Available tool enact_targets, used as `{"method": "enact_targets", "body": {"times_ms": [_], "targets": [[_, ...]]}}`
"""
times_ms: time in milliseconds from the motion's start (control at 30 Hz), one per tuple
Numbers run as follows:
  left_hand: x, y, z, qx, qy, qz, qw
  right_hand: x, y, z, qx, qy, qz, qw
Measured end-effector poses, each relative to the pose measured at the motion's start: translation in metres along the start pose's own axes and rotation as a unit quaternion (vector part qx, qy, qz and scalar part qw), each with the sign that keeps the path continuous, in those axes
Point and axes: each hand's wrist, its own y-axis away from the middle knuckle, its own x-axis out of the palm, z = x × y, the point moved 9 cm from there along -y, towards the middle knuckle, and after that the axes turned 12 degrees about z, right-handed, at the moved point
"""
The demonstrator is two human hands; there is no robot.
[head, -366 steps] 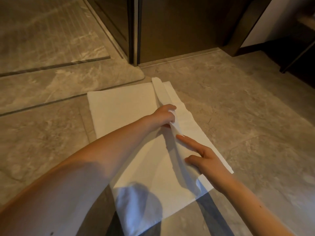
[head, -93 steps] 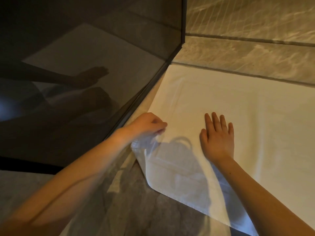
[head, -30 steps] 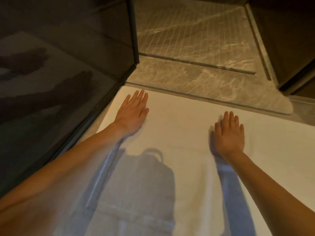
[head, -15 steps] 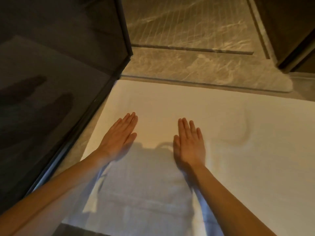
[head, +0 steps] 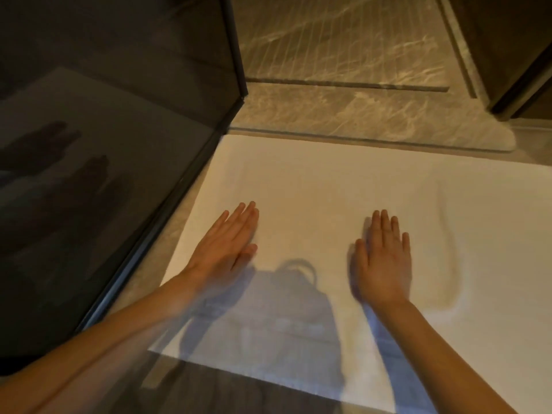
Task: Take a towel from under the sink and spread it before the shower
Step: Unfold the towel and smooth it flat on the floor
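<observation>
Floor tile (head: 191, 392), near: in shadow beyond the towel's near edge.
Left hand (head: 227, 246), right hand (head: 382, 264): palms flat on the towel (head: 328, 180), fingers straight and closed up; set wider apart than half a second ago; left forearm blurred.
Crease (head: 448, 249): just right of the right hand.
Towel: spread white, left edge beside the glass panel (head: 89, 174) with a narrow bare strip between, far edge along the shower sill (head: 358, 118); right end cut off.

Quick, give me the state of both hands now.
Left hand: open, flat on the towel.
Right hand: open, flat on the towel.
</observation>
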Motion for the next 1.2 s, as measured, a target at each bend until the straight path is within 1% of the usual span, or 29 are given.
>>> {"method": "enact_targets", "body": {"times_ms": [67, 133, 200, 267, 333, 433, 533, 667, 733, 833, 900, 933, 1033, 1067, 1133, 1200], "targets": [[0.016, 0.024, -0.016, -0.005, 0.000, 0.015, 1.000, 0.030, 0.023, 0.078, -0.076, -0.032, 0.026, 0.996], [0.038, 0.044, -0.015, -0.039, -0.004, 0.043, 0.998, 0.068, 0.043, 0.142, -0.109, -0.048, 0.067, 0.991], [0.060, 0.061, -0.015, -0.043, -0.054, 0.073, 0.995, 0.099, 0.056, 0.180, -0.121, -0.019, 0.096, 0.988], [0.068, 0.070, -0.010, -0.025, -0.057, 0.077, 0.995, 0.116, 0.059, 0.191, -0.138, 0.022, 0.106, 0.985], [0.069, 0.073, -0.003, -0.022, -0.016, 0.065, 0.997, 0.121, 0.061, 0.178, -0.149, 0.037, 0.105, 0.983], [0.065, 0.081, 0.010, -0.054, 0.052, 0.047, 0.996, 0.107, 0.067, 0.128, -0.133, 0.023, 0.101, 0.986], [0.066, 0.083, 0.013, -0.053, 0.048, 0.039, 0.997, 0.083, 0.076, 0.053, -0.085, 0.042, 0.078, 0.992], [0.066, 0.082, 0.014, -0.060, 0.042, 0.037, 0.997, 0.056, 0.092, -0.039, 0.013, 0.042, 0.069, 0.997], [0.066, 0.081, 0.013, -0.060, 0.038, 0.039, 0.997, 0.047, 0.096, -0.058, 0.034, 0.042, 0.065, 0.996], [0.063, 0.081, 0.012, -0.067, 0.032, 0.039, 0.996, 0.040, 0.094, -0.058, 0.046, 0.046, 0.055, 0.996], [0.064, 0.086, 0.014, -0.070, 0.019, 0.050, 0.996, 0.040, 0.092, -0.037, 0.042, 0.020, 0.051, 0.998], [0.065, 0.090, 0.014, -0.068, 0.020, 0.054, 0.996, 0.043, 0.092, -0.015, 0.018, -0.003, 0.054, 0.998], [0.069, 0.107, 0.019, -0.069, 0.044, 0.062, 0.995, 0.071, 0.096, 0.085, -0.108, -0.056, 0.088, 0.989], [0.070, 0.109, 0.020, -0.073, 0.051, 0.062, 0.994, 0.084, 0.098, 0.119, -0.140, -0.054, 0.100, 0.984], [0.071, 0.109, 0.023, -0.079, 0.062, 0.059, 0.993, 0.110, 0.100, 0.170, -0.175, -0.029, 0.127, 0.976], [0.071, 0.108, 0.026, -0.076, 0.060, 0.057, 0.994, 0.127, 0.102, 0.189, -0.193, 0.024, 0.138, 0.971]]}}
